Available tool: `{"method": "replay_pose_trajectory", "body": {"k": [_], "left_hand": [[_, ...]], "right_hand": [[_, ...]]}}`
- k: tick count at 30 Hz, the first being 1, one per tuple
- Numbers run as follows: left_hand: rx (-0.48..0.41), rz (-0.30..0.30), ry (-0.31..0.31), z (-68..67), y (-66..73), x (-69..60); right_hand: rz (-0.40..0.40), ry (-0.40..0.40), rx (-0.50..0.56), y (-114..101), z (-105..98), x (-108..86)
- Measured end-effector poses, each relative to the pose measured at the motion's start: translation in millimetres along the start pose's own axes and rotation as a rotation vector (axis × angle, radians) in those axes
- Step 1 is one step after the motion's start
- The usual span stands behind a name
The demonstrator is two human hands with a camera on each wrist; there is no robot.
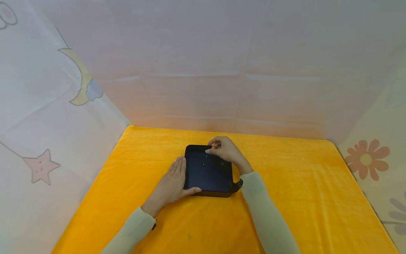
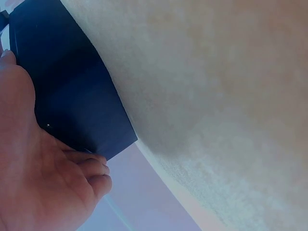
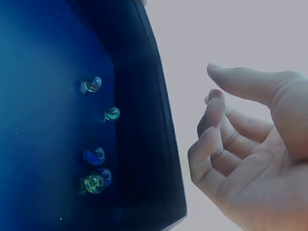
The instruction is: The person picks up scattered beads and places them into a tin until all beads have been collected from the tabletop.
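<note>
A dark square tray [image 1: 207, 176] lies on the yellow cloth, and small glass marbles [image 1: 203, 163] show inside it. My left hand [image 1: 169, 185] rests along its left side, fingers straight, thumb on the front edge. In the left wrist view that hand [image 2: 53, 163] touches the tray's dark outer wall [image 2: 72, 82]. Over the tray's back right part is my right hand [image 1: 226, 150], fingers bent and holding nothing visible. The right wrist view has this hand [image 3: 250, 144] outside the rim, thumb apart from the loosely curled fingers; several marbles [image 3: 112, 113] lie near the tray's wall [image 3: 144, 120].
Yellow cloth [image 1: 295, 176] covers the table around the tray. A pale back wall [image 1: 228, 70] stands behind it. Printed side walls carry a star [image 1: 41, 166] and a moon [image 1: 83, 83] at left and a flower [image 1: 366, 159] at right.
</note>
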State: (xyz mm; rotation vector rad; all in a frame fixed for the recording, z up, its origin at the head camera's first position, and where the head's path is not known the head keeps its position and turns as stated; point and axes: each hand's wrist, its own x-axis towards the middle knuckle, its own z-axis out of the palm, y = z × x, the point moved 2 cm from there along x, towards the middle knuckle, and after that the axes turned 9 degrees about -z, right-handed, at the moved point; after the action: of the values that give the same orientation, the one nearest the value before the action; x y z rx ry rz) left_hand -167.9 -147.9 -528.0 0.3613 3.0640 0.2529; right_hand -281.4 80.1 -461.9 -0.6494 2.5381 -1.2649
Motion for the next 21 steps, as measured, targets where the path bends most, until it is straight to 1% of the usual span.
{"method": "replay_pose_trajectory", "body": {"k": [3,8,15,21], "left_hand": [[0.003,0.005,0.008,0.1,0.2,0.0],[-0.002,0.002,0.0,0.8,0.1,0.0],[-0.004,0.006,0.001,1.2,0.6,0.4],[-0.008,0.0,0.002,1.5,0.2,-0.1]], "right_hand": [[-0.002,-0.003,-0.002,0.4,-0.7,-0.7],[-0.015,0.007,-0.023,1.1,-2.6,-4.0],[-0.041,0.013,-0.044,4.7,-9.5,-13.0],[-0.002,0.015,-0.045,14.2,-17.4,-24.7]]}}
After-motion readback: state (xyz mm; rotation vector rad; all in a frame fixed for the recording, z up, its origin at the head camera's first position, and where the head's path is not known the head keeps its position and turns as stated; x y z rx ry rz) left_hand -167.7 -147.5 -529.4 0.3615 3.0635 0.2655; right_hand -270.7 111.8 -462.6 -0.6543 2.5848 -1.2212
